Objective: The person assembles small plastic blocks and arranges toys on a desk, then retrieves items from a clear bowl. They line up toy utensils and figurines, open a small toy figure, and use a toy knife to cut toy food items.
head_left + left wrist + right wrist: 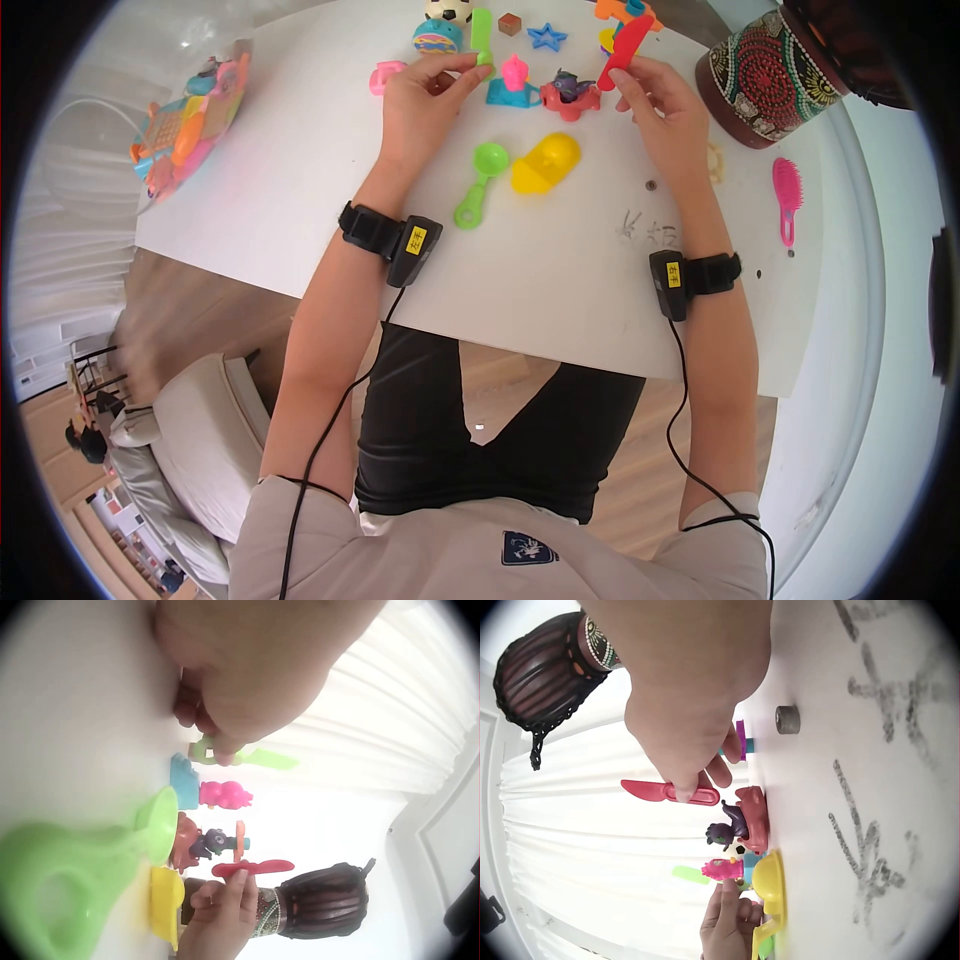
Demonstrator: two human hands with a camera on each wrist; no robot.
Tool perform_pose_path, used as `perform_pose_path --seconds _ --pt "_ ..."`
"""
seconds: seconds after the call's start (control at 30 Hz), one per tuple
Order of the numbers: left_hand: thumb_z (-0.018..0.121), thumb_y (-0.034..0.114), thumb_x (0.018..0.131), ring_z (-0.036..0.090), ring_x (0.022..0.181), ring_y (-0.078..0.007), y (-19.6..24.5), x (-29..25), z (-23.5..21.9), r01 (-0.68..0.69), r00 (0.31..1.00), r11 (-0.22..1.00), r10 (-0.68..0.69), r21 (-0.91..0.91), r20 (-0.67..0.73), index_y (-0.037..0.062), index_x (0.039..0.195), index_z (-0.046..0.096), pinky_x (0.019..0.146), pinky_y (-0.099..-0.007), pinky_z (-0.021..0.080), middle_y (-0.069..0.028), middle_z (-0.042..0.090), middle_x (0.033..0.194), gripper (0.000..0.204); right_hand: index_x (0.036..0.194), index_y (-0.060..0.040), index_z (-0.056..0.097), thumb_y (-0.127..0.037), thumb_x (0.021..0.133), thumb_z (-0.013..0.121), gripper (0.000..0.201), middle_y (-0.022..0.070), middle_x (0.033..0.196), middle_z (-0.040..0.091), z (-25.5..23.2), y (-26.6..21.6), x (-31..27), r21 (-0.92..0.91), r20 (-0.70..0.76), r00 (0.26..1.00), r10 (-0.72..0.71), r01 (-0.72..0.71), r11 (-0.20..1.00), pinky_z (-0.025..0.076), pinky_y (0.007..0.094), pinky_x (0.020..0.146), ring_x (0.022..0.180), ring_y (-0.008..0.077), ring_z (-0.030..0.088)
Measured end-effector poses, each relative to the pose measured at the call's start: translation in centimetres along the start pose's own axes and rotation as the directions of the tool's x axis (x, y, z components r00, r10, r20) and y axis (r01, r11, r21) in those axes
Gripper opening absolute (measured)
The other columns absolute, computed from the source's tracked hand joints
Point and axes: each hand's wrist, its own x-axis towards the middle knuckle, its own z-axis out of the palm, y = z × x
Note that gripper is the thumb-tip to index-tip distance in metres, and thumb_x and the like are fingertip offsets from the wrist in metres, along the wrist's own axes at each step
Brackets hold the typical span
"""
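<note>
My left hand (pixel 425 108) pinches the handle end of a green toy knife (pixel 482 35), blade pointing up and away. A red toy knife (pixel 627 50) is pinched by its handle in my right hand (pixel 668 115). Between the hands stand a pink figure (pixel 515 73) on a blue piece (pixel 512 95) and a dark purple figure (pixel 568 84) in a red holder (pixel 570 108). Nearer me lie a green scoop (pixel 482 185) and a yellow toy (pixel 546 164). The right wrist view shows the red knife (pixel 667 792) held above the table.
A patterned drum (pixel 768 80) stands at the right, with a pink brush (pixel 788 200) nearer me. Along the back are a soccer ball (pixel 448 10), blue star (pixel 547 37), wooden cube (pixel 510 23) and orange toy (pixel 622 10). Colourful toys (pixel 190 125) sit at the left.
</note>
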Motion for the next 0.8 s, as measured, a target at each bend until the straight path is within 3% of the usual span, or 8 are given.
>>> perform_pose_path --seconds 0.33,0.43,0.5,0.57,0.63,0.8 --pt "0.079 0.019 0.096 0.057 0.063 -0.0045 0.5 0.4 0.0 0.084 0.996 0.996 -0.083 -0.003 0.032 0.0019 0.113 0.075 0.058 -0.0209 0.046 0.0017 0.065 0.073 0.025 0.123 -0.0053 0.072 -0.019 0.102 0.07 0.025 0.0032 0.107 0.077 -0.1 0.4 0.1 0.001 -0.03 0.999 0.026 -0.026 1.0 0.056 0.0246 0.072 0.086 0.0105 0.072" --pt "0.078 0.017 0.096 0.057 0.063 -0.005 0.1 0.4 0.2 0.068 0.997 0.998 -0.069 0.01 0.04 0.0019 0.115 0.075 0.059 -0.0207 0.047 0.0011 0.065 0.074 0.025 0.124 -0.0049 0.072 -0.018 0.102 0.07 0.025 0.0035 0.107 0.077 0.0 0.7 0.3 -0.028 -0.043 0.998 0.048 -0.05 0.998 0.056 0.0245 0.072 0.087 0.0107 0.072" --pt "0.076 0.014 0.096 0.057 0.063 -0.005 -0.4 0.5 0.3 -0.054 0.998 0.997 0.052 0.055 0.04 0.0029 0.118 0.075 0.059 -0.0212 0.046 0.0007 0.065 0.075 0.025 0.124 -0.0048 0.071 -0.016 0.102 0.069 0.025 0.0036 0.108 0.076 0.0 1.0 0.3 -0.041 -0.036 0.999 0.038 -0.039 0.998 0.056 0.0249 0.073 0.089 0.0111 0.072" --pt "0.075 0.013 0.097 0.056 0.064 -0.0051 -0.5 0.5 0.3 -0.07 0.997 0.996 0.068 0.06 0.047 0.0036 0.12 0.075 0.059 -0.0215 0.046 0.0005 0.065 0.075 0.025 0.124 -0.0047 0.071 -0.014 0.101 0.068 0.025 0.0037 0.109 0.075 -0.1 1.5 0.3 -0.054 -0.028 0.999 0.028 -0.03 0.998 0.055 0.0253 0.074 0.091 0.0114 0.072" --pt "0.075 0.011 0.097 0.056 0.064 -0.0053 -0.6 0.5 0.4 -0.085 0.995 0.994 0.082 0.065 0.053 0.0043 0.121 0.075 0.059 -0.0218 0.045 0.0002 0.065 0.076 0.025 0.125 -0.0044 0.07 -0.011 0.101 0.067 0.024 0.0041 0.111 0.072 -0.1 1.8 0.4 -0.112 0.013 0.997 -0.08 0.081 0.99 0.054 0.0261 0.078 0.095 0.0127 0.071" --pt "0.073 0.01 0.097 0.053 0.067 -0.0058 -1.0 0.6 0.3 -0.108 0.993 0.993 0.105 0.05 0.059 0.0075 0.123 0.076 0.06 -0.0226 0.044 0.0002 0.064 0.082 0.026 0.126 -0.0039 0.068 -0.01 0.102 0.065 0.025 0.0041 0.115 0.069 -0.2 2.0 0.2 -0.156 0.079 0.995 -0.058 0.069 0.985 0.053 0.0264 0.083 0.098 0.0126 0.069"
